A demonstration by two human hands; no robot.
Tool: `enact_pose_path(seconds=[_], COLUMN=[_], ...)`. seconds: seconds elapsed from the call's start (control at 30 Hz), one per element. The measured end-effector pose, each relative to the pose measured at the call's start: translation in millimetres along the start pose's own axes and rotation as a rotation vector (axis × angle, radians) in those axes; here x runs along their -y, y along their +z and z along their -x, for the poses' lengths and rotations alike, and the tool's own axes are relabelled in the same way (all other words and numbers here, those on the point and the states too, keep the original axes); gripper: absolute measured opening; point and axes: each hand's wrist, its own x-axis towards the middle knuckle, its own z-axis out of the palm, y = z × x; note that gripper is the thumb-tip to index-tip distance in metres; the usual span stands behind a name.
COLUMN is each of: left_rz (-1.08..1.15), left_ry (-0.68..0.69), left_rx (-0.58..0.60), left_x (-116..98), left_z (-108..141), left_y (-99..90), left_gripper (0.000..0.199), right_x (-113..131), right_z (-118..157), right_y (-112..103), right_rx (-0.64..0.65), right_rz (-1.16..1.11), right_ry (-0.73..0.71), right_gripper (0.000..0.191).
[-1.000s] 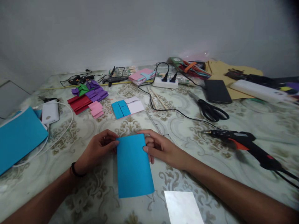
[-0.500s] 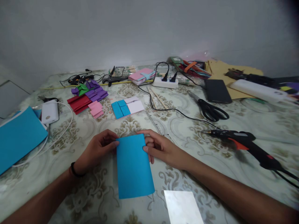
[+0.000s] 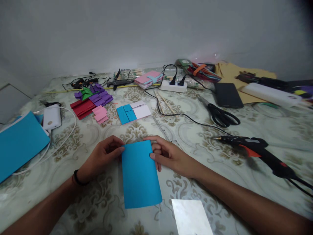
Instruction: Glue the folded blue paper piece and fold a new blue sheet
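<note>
A blue sheet of paper (image 3: 141,178), curved over along its right side, is held between my two hands above the patterned table cover. My left hand (image 3: 107,153) pinches its upper left corner between thumb and fingers. At the upper right edge, my right hand (image 3: 166,155) grips it, thumb in front and index finger along the top; some fingers are partly behind the paper. A white paper rectangle (image 3: 192,217) lies near the front edge, below my right forearm. Beyond my hands rest folded blue pieces (image 3: 126,113) beside a white folded card (image 3: 142,111).
To the right lie a black soldering-iron-like glue gun (image 3: 254,147), scissors (image 3: 218,114) and a black phone (image 3: 229,94). A power strip (image 3: 173,86) with cords stands at the back. Folded red paper (image 3: 83,108), a white power bank (image 3: 52,117) and blue sheets (image 3: 22,143) occupy the left.
</note>
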Motion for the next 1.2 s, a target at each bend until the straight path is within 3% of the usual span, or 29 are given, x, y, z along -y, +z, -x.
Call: enact_pose_path(seconds=[1.2], left_rz=[0.034], left_ry=[-0.017], left_rx=[0.014], left_x=[-1.6], left_z=[-0.4], left_y=[1.6], left_gripper=[0.016], right_x=[-1.3], right_z=[-0.4], right_y=[-0.8], right_rx=[0.012], right_rz=[0.012], right_ry=[-0.014], right_gripper=[0.048])
